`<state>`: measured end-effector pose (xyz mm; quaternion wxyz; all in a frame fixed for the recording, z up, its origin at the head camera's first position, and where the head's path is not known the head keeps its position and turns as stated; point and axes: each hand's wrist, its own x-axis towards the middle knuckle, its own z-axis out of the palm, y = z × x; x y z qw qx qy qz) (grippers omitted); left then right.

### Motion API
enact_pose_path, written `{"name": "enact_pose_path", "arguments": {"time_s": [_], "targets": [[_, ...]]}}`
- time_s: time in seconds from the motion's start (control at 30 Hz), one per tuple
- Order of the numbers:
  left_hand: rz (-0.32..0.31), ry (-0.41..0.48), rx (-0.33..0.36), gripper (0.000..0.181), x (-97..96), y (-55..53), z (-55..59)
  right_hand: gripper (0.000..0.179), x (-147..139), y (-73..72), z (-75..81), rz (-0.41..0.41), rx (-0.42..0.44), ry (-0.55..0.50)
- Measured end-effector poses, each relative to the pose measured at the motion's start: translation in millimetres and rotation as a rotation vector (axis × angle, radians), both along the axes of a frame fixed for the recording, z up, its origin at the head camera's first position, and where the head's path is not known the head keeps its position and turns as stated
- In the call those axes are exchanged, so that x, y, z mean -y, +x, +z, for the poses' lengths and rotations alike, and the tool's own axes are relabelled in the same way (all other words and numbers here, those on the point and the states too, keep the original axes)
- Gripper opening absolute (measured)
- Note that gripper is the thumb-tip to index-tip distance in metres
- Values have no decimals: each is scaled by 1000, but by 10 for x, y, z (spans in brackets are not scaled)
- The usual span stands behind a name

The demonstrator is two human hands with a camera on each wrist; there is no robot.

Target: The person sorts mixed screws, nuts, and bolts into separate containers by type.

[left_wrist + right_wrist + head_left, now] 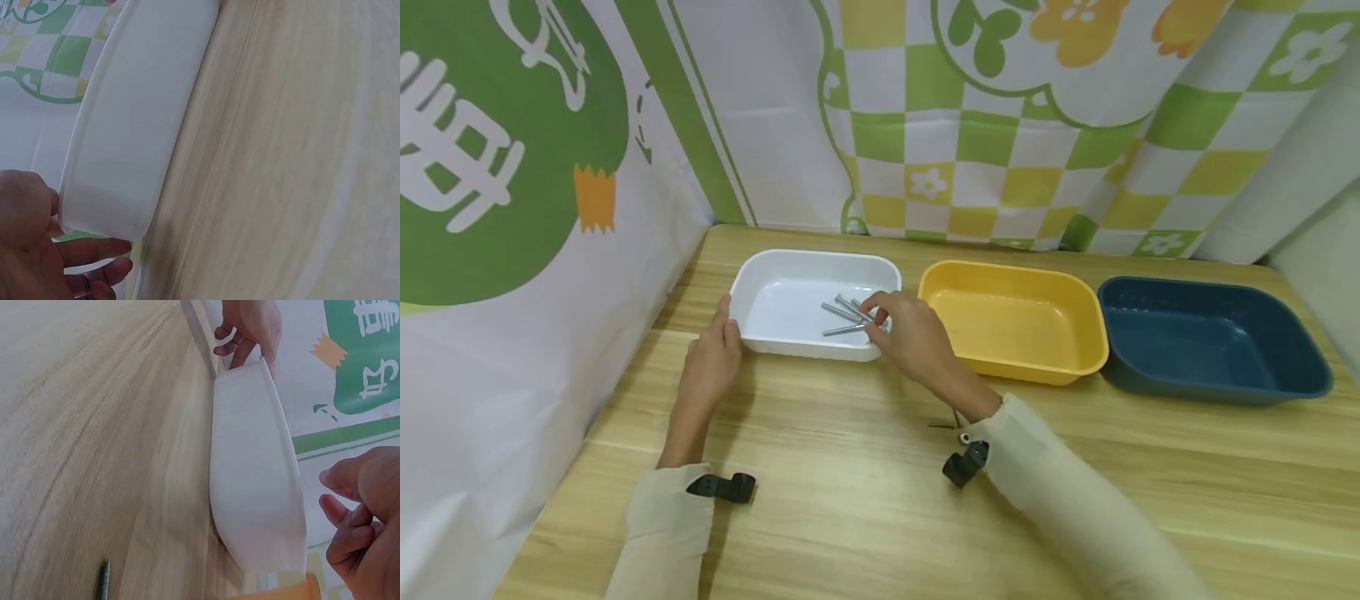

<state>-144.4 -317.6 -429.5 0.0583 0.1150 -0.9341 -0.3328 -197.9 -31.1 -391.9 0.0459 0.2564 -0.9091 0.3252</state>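
Bolts (842, 313), slim silvery metal: likely slick, best pinched mid-shank | white plastic tray (782, 307), left edge gripped by left hand (711, 358) | right hand (913, 333): pinch indiscernible

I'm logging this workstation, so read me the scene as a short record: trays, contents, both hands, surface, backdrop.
Trays, left to right: white tray, yellow tray, dark blue tray
White tray contents: several metal screws, loosely crossed toward its right side
Left hand: touches the white tray's left end
Right hand: over the white tray's right side, fingertips at the screws; grip on one not clearly visible
Surface: wood-grain table
Backdrop: patterned cloth with green, yellow and white checks
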Motion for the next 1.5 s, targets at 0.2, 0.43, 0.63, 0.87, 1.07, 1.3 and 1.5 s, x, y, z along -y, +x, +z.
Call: {"name": "enact_pose_path", "arguments": {"time_s": [0.2, 0.43, 0.63, 0.87, 1.07, 1.3, 1.5], "targets": [[-8, -13, 1, 55, -29, 1, 14, 22, -186, 7, 29, -38, 25, -44], [-24, -14, 13, 55, -44, 3, 36, 23, -378, 63, 0, -59, 32, -81], [-22, -17, 17, 55, -40, 11, 40, 25, -539, 165, -6, -81, 21, -115], [-7, -32, 0, 56, -53, 22, 18, 27, -738, 263, -59, -122, 33, -121], [38, -79, 0, 60, -117, 50, 44, 26, -924, 369, -70, -158, 16, -146], [97, -108, 41, 68, -201, 139, 142, 25, -1172, 479, -117, -176, -10, -151], [188, -144, -58, 69, -243, 260, 278, 24, -1330, 545, -144, -156, 18, -177]]}}
